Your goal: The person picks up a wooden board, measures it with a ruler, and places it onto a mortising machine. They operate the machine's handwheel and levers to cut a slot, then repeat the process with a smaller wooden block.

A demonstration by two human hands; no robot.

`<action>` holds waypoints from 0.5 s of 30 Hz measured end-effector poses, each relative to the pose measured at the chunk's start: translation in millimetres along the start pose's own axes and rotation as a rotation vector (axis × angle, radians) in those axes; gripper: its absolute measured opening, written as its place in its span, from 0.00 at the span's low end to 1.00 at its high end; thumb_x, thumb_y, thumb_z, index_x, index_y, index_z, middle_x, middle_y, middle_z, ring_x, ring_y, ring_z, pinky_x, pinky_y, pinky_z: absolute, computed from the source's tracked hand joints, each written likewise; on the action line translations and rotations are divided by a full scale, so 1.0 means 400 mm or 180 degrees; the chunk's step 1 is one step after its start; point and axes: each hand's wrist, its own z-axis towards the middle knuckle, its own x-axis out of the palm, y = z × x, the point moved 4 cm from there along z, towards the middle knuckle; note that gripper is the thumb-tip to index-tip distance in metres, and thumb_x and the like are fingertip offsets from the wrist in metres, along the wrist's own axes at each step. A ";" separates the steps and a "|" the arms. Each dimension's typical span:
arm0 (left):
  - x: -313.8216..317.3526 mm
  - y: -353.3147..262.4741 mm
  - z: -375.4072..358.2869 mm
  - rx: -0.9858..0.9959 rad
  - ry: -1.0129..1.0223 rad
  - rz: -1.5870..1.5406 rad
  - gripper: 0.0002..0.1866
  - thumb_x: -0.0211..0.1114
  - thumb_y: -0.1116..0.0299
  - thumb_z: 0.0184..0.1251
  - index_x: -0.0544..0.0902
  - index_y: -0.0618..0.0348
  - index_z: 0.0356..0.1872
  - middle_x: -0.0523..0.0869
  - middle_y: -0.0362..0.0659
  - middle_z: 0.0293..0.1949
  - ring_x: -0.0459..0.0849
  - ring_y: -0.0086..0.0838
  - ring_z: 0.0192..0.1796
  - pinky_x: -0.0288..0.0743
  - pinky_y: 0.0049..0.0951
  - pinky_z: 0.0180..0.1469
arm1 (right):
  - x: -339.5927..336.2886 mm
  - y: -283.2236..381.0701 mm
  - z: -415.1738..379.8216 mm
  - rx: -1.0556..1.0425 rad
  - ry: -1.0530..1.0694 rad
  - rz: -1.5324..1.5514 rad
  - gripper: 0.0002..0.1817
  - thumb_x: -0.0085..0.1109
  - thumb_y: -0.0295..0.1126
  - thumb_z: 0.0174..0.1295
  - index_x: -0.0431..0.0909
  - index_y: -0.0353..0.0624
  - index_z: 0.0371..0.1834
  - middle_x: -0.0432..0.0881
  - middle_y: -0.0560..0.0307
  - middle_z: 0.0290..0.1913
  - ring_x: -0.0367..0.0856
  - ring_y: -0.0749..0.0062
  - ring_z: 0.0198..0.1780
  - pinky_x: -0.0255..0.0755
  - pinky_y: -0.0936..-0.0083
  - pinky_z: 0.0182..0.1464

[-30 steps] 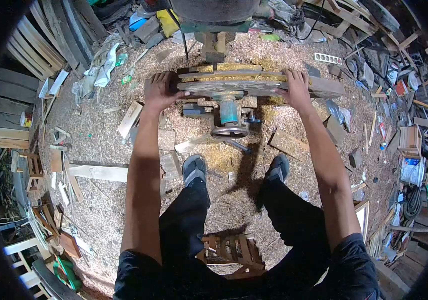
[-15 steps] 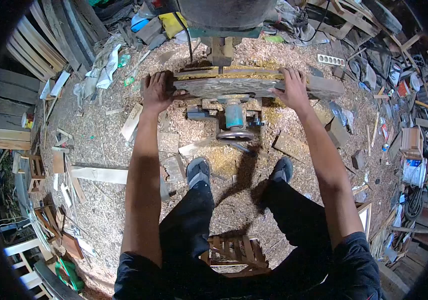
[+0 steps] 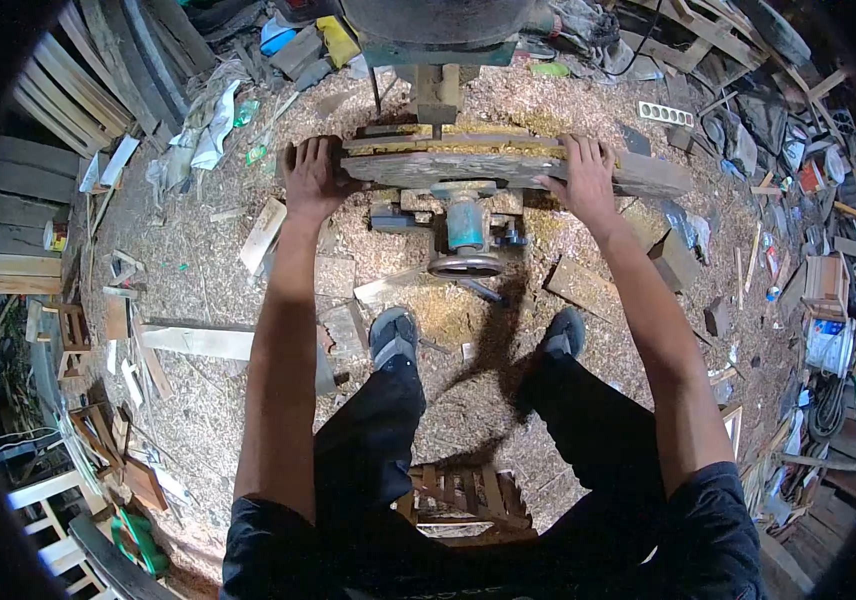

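A long, thick wooden plank [image 3: 448, 168] with a rough front edge lies across a bandsaw table, its back part dusted with yellow sawdust. The narrow saw blade and its guide block [image 3: 436, 95] meet the wood near the middle. My left hand [image 3: 314, 180] grips the plank's left end, fingers over the top and thumb at the front edge. Further right, my right hand [image 3: 586, 178] holds the plank the same way, with the wood's right end extending beyond it. Below the table sits a teal machine part [image 3: 465, 225] with a round handwheel [image 3: 465, 266].
The machine's grey upper housing [image 3: 438, 22] is overhead. Wood shavings and offcuts [image 3: 198, 342] cover the floor around my feet. A slatted wooden stool [image 3: 468, 495] is between my legs. Curved boards [image 3: 73, 95] lean at the left; a coiled hose [image 3: 828, 405] lies at the right.
The machine and its guide block appear slightly further left and up. Both hands keep their hold on the plank, which sits at a slightly different angle against the blade.
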 end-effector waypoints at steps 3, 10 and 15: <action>0.005 0.002 -0.004 0.0008 -0.0043 -0.0096 0.45 0.78 0.41 0.34 0.72 0.50 0.56 0.77 0.42 0.50 0.73 0.37 0.60 0.53 0.53 0.67 | 0.001 0.009 0.002 0.0056 0.0139 -0.0192 0.41 0.73 0.46 0.48 0.65 0.40 0.63 0.71 0.50 0.59 0.66 0.56 0.64 0.50 0.50 0.69; 0.006 0.000 -0.003 0.0015 -0.0086 0.0093 0.45 0.77 0.39 0.35 0.72 0.52 0.56 0.77 0.43 0.50 0.73 0.38 0.59 0.55 0.51 0.66 | 0.002 0.018 0.003 0.0074 0.0168 -0.0466 0.44 0.75 0.43 0.45 0.63 0.40 0.64 0.70 0.51 0.60 0.66 0.57 0.65 0.51 0.49 0.69; 0.009 -0.002 -0.003 0.0040 -0.0136 0.0225 0.47 0.76 0.36 0.35 0.72 0.53 0.56 0.77 0.43 0.50 0.73 0.38 0.58 0.53 0.53 0.67 | 0.005 0.015 0.010 0.0134 0.0241 -0.0431 0.43 0.75 0.43 0.45 0.63 0.40 0.64 0.69 0.50 0.59 0.64 0.57 0.65 0.51 0.49 0.69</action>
